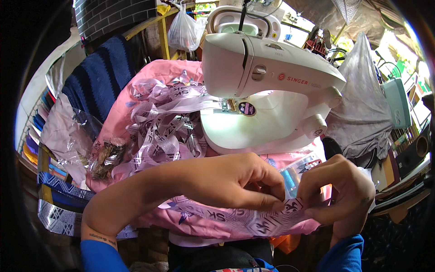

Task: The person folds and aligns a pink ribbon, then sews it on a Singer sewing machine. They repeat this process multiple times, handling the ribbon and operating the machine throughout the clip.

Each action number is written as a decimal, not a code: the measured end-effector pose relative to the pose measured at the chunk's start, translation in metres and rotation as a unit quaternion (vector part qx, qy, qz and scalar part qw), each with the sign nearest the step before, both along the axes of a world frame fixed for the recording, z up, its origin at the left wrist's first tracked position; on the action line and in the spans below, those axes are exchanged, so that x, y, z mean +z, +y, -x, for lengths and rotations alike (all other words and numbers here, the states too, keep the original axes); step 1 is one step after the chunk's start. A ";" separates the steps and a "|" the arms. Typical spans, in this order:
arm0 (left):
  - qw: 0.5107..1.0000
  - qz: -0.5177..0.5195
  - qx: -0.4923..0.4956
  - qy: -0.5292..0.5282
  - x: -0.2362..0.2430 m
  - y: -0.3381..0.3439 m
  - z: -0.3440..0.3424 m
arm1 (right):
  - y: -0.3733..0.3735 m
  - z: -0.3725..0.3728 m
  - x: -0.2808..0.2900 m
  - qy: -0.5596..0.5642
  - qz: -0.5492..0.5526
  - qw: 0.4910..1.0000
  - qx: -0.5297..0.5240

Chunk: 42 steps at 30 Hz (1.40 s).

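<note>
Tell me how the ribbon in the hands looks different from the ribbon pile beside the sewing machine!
The left hand and right hand pinch the held ribbon; neither holds the ribbon pile. The held ribbon looks fairly smooth, but the ribbon pile is a loopy tangle. Both are pale purple with dark printing.

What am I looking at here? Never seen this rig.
No robot: it's a person working with two bare hands. There's one picture, from a wide fisheye camera worn on the head, looking down, so edges bend. Picture left is the person's left.

The left grip and right grip pinch a silvery patterned ribbon between thumb and fingers. Beyond them, a white sewing machine stands on pink cloth, with a tangled ribbon pile to its left.
</note>
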<state>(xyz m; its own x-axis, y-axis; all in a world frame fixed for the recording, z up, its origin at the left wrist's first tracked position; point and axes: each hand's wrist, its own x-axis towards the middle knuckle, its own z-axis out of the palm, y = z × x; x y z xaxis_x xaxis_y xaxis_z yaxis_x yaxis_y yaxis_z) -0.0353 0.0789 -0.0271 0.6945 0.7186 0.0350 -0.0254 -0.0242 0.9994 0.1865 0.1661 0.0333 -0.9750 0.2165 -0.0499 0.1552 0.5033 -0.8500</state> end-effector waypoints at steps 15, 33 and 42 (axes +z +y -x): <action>0.987 0.134 0.064 -0.065 -0.039 -0.033 -0.033 | 0.003 0.000 -0.033 -0.035 0.023 0.998 0.050; 0.983 0.030 0.180 0.034 -0.044 -0.060 -0.040 | 0.005 -0.017 -0.032 -0.079 0.068 0.994 -0.018; 0.979 0.073 0.188 0.016 -0.047 -0.062 -0.041 | 0.001 -0.019 -0.038 -0.056 0.115 0.987 -0.094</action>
<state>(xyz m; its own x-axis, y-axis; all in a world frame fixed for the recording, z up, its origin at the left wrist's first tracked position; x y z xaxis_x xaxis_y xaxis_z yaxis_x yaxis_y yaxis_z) 0.0057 0.0169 -0.0737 0.3789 0.9195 -0.1046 -0.0102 0.1171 0.9931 0.2055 0.1669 -0.0045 -0.9044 0.3629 -0.2244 0.3275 0.2532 -0.9103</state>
